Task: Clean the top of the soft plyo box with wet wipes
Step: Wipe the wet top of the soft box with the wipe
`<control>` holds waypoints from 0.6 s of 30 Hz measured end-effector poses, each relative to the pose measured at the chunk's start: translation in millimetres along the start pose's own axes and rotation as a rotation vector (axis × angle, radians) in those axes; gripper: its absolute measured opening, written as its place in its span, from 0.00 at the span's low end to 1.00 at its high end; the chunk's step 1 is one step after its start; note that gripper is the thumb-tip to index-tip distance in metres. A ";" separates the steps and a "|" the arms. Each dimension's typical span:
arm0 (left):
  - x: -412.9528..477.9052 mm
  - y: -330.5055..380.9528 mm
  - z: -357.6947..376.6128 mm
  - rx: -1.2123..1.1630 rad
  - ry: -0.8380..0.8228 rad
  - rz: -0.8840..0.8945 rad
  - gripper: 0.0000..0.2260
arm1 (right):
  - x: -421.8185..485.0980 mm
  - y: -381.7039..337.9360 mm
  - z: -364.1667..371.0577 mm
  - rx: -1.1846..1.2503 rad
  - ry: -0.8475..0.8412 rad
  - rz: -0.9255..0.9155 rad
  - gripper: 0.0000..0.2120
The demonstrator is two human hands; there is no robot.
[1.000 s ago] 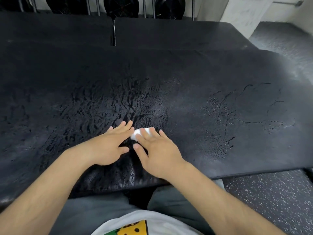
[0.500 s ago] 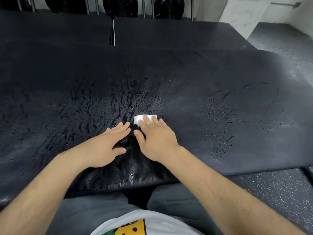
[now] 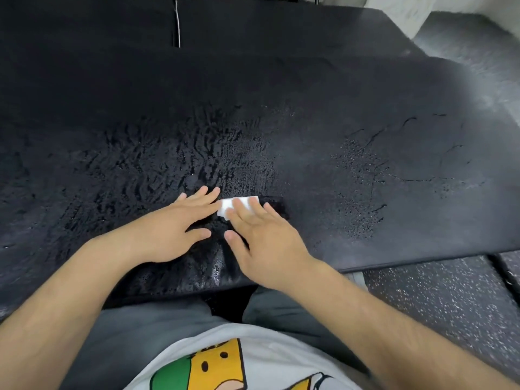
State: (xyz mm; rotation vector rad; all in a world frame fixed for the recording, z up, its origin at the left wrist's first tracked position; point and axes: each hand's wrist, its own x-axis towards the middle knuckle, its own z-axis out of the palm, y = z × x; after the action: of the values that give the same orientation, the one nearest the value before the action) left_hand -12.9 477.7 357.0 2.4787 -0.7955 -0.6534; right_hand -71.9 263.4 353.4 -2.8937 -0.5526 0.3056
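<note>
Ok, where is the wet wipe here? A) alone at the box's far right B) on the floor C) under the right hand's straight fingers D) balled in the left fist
C: the wet wipe lies on the soft plyo box under the straight fingers of the right hand; the left hand lies flat beside it.

box top: black, glossy wet streaks, cracked patches | wipe: white | floor: dark grey, white-speckled | shirt: white, yellow-green print | trousers: grey
</note>
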 end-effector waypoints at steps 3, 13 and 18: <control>-7.6 -5.2 -1.2 0.014 0.002 0.009 0.28 | -18.1 9.3 -7.5 -0.032 0.032 -0.072 0.27; -9.6 -7.2 0.1 0.006 0.013 0.007 0.28 | -34.2 -0.1 -15.7 0.035 -0.001 -0.196 0.20; -8.6 -10.8 4.8 0.003 0.031 0.018 0.28 | -59.9 27.1 -37.1 0.018 -0.020 -0.138 0.20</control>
State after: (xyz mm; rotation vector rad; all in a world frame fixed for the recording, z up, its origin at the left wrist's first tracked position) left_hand -17.4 489.8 349.9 2.4754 -0.8062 -0.6062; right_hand -108.4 210.8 393.4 -2.8205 -0.7446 0.3182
